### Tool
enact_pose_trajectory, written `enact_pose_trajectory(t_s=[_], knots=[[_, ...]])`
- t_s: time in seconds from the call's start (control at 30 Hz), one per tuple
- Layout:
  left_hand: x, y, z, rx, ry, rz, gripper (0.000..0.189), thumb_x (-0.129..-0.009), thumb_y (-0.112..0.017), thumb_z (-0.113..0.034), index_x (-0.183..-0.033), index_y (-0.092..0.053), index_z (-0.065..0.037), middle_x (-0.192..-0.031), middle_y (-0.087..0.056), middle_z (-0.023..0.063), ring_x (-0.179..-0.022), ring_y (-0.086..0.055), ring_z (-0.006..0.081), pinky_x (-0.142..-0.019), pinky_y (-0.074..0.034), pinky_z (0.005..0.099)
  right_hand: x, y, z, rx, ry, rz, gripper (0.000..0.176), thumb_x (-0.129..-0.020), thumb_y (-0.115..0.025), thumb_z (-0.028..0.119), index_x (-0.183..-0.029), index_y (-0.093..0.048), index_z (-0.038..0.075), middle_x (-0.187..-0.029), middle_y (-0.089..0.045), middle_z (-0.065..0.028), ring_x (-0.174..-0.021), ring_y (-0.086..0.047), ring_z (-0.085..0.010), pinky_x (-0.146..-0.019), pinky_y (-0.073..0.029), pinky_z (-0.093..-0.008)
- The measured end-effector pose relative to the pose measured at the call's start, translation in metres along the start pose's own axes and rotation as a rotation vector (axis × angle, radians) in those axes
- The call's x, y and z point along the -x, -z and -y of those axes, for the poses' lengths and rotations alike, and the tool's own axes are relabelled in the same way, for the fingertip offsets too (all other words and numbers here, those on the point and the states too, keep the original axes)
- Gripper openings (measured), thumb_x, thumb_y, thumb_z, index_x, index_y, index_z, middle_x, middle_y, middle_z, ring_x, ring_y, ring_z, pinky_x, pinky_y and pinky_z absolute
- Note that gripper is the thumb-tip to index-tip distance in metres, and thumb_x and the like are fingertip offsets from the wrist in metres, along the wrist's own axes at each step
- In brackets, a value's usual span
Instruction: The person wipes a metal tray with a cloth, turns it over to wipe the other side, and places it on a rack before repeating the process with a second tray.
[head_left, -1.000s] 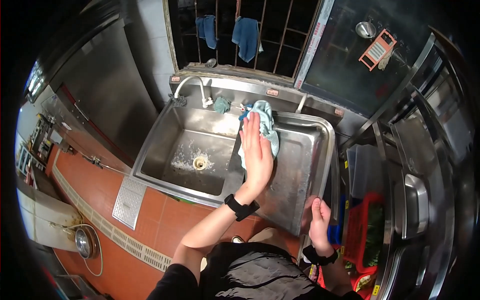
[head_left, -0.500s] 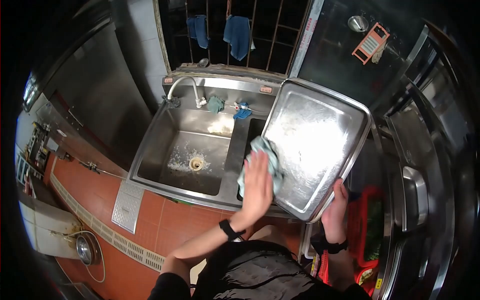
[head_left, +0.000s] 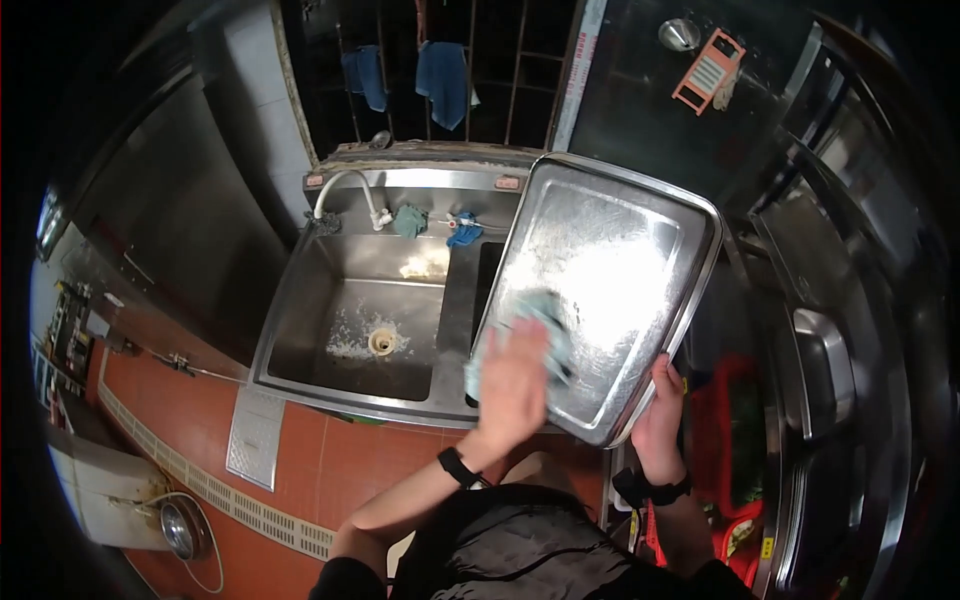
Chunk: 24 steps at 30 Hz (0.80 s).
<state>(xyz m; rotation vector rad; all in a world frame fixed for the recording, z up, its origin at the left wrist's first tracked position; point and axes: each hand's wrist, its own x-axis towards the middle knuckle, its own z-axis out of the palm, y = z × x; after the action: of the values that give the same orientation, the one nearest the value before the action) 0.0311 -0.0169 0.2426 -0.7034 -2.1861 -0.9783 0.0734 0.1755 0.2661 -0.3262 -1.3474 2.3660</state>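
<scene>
A shiny rectangular metal tray is tilted in front of me over the right part of the sink counter, its flat face towards me. At its lower right edge my right hand is closed round the rim, thumb on top. My left hand presses a pale green cloth against the tray's lower left area. Motion blurs the left fingers and the cloth, and part of the cloth is hidden under the hand.
Left of the tray is a steel sink basin with white scraps round its drain, and a curved faucet. A blue cloth hangs at the tap. Red baskets with greens stand at right. An orange grater lies at the back.
My left hand and the cloth have slid a little lower across the tray's face. The right hand keeps its hold on the rim. The whole view has shifted slightly.
</scene>
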Motion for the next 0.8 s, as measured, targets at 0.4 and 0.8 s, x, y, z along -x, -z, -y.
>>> enact_pose_trajectory(t_s=[0.4,0.8], knots=[[0.043,-0.034,-0.056,0.299,-0.108,0.062,0.047,-0.075,-0.054,-0.006,-0.122,-0.052,-0.006,-0.127,-0.049,0.0109,-0.12,-0.044,0.0266,-0.1,-0.029,0.0428,-0.003,-0.006,-0.008,0.023,-0.038,-0.073,0.027,-0.095,-0.047,0.032,-0.092,-0.056,0.006,-0.082,-0.055,0.0006,-0.076,-0.051,-0.0096,-0.072,-0.042,-0.0255],[0.123,0.016,0.071,0.953,1.098,0.603,0.035,-0.089,-0.044,-0.032,-0.101,-0.063,-0.005,-0.061,-0.053,-0.0011,-0.046,-0.045,0.0078,-0.044,-0.035,0.0219,0.006,0.064,0.022,0.779,0.411,-0.132,0.038,-0.096,-0.043,0.028,-0.065,-0.043,0.006,-0.06,-0.032,0.0002,-0.06,-0.037,-0.0102,-0.054,-0.03,-0.0297]])
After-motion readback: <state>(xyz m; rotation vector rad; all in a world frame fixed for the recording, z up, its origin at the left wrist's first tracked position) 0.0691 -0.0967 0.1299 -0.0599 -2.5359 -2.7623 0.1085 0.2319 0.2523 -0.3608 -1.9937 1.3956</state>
